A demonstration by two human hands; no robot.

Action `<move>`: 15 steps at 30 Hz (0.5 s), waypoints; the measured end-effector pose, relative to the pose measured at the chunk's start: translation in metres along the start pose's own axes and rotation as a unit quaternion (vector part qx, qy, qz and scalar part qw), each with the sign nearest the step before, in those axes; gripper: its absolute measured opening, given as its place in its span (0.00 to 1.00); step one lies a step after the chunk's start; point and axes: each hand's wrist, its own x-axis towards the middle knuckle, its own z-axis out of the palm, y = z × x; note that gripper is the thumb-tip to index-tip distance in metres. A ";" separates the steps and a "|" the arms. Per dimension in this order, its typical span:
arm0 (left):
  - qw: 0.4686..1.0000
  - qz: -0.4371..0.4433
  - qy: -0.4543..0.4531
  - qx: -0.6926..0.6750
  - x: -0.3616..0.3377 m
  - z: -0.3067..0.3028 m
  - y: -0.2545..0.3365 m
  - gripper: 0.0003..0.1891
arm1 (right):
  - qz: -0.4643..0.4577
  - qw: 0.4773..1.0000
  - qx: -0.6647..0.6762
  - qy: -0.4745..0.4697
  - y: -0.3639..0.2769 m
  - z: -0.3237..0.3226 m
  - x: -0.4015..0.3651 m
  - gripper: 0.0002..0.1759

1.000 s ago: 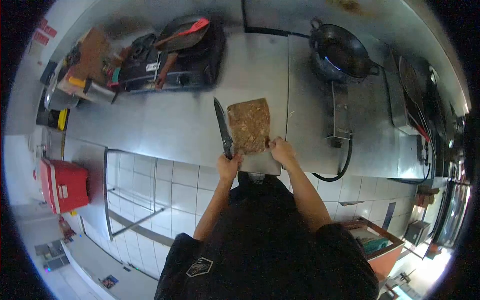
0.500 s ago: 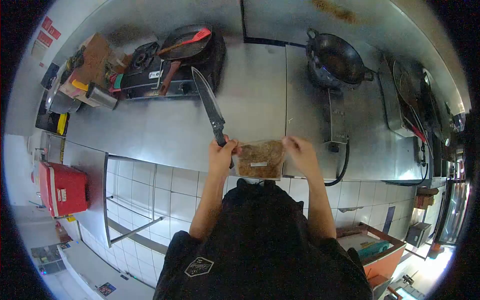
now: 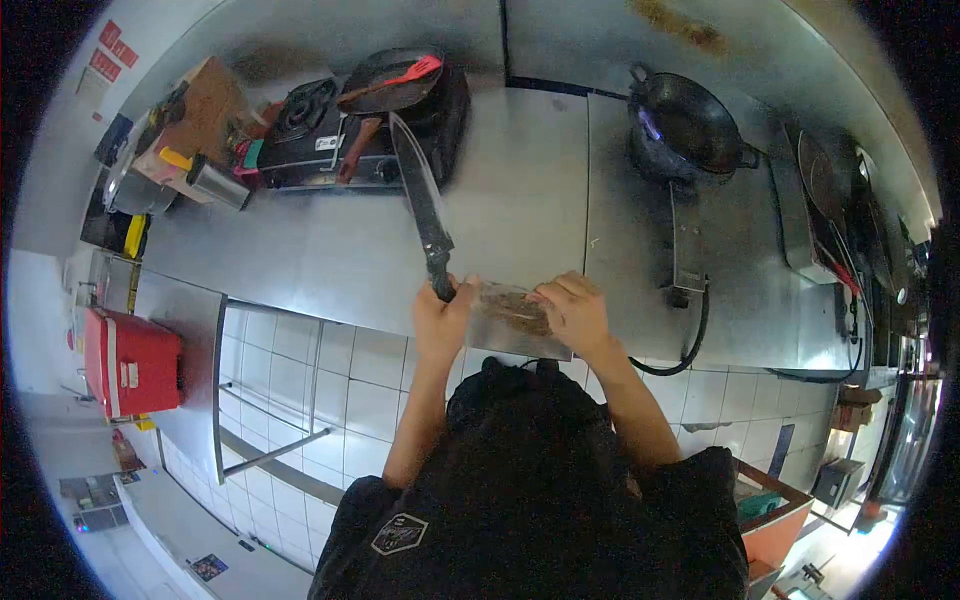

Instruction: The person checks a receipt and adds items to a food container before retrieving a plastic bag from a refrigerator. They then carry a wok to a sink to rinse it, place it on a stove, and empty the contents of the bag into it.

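My left hand (image 3: 440, 320) is closed around the black handle of a large kitchen knife (image 3: 421, 195), its blade pointing up and away over the counter. The thumb side of that hand also touches the left edge of a clear plastic bag (image 3: 507, 338) with brown contents, which I cannot identify. At the bag's upper right, my right hand (image 3: 577, 312) is closed on the plastic. The bag hangs at the counter's front edge, close to my body.
On the steel counter (image 3: 300, 250), a portable stove (image 3: 300, 170) holds a dark pan (image 3: 385, 90) with a red spatula (image 3: 418, 70). A black wok (image 3: 700, 130) sits on a burner at right. A red cooler (image 3: 145, 365) stands at left.
My right hand has moved left and inward, now gripping the bag's top. The bag looks more folded, its contents bunched towards the top. The knife stays in my left hand.
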 end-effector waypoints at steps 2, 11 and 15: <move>0.995 0.009 0.049 0.092 -0.002 -0.009 0.019 0.15 | -0.029 0.999 -0.018 0.001 -0.001 -0.004 0.010 0.06; 0.957 0.116 -0.243 0.110 0.053 0.020 -0.009 0.12 | -0.067 0.995 0.052 -0.046 0.019 0.012 0.028 0.07; 0.972 0.127 -0.197 -0.011 0.057 0.043 -0.017 0.11 | -0.004 1.000 0.014 -0.024 0.022 0.001 0.038 0.12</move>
